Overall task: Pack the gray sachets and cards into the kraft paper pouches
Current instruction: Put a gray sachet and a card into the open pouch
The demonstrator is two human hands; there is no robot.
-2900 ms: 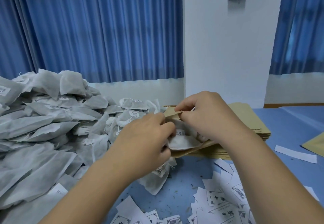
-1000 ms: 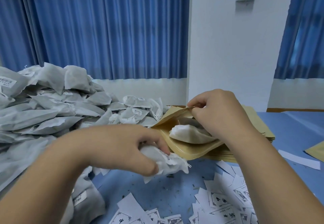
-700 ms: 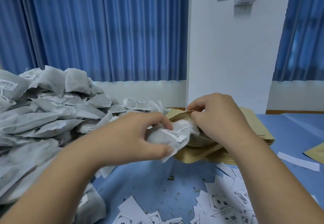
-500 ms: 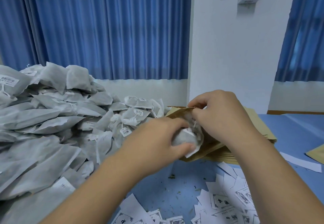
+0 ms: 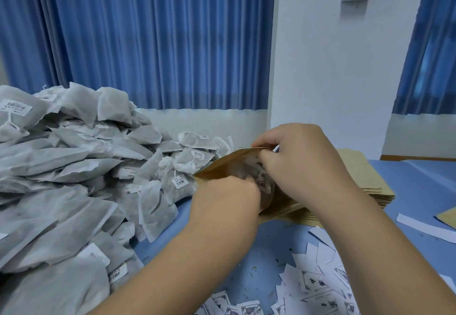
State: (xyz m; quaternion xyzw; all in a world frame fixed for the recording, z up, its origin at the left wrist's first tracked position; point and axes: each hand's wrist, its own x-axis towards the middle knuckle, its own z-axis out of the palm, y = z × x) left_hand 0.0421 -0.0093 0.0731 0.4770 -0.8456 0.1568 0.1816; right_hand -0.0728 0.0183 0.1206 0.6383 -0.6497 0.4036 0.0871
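An open kraft paper pouch point(image 5: 222, 168) lies on a stack of flat pouches point(image 5: 362, 176), its mouth turned toward me. My right hand point(image 5: 301, 164) pinches the pouch's upper lip and holds the mouth open. My left hand point(image 5: 227, 198) is at the mouth, fingers curled round a gray sachet point(image 5: 261, 179) that sits partly inside the pouch. The fingertips are hidden behind the pouch's lip. White sachet material shows blurred inside the opening. Printed cards point(image 5: 320, 287) lie scattered on the blue table in front.
A big heap of gray sachets point(image 5: 74, 179) fills the table's left half. A white paper strip point(image 5: 424, 227) and another kraft pouch point(image 5: 449, 216) lie at the right edge. Blue curtains and a white wall stand behind the table.
My left hand took a sachet from the table, carried it right and pushed it into the pouch mouth. My right hand kept holding the lip open.
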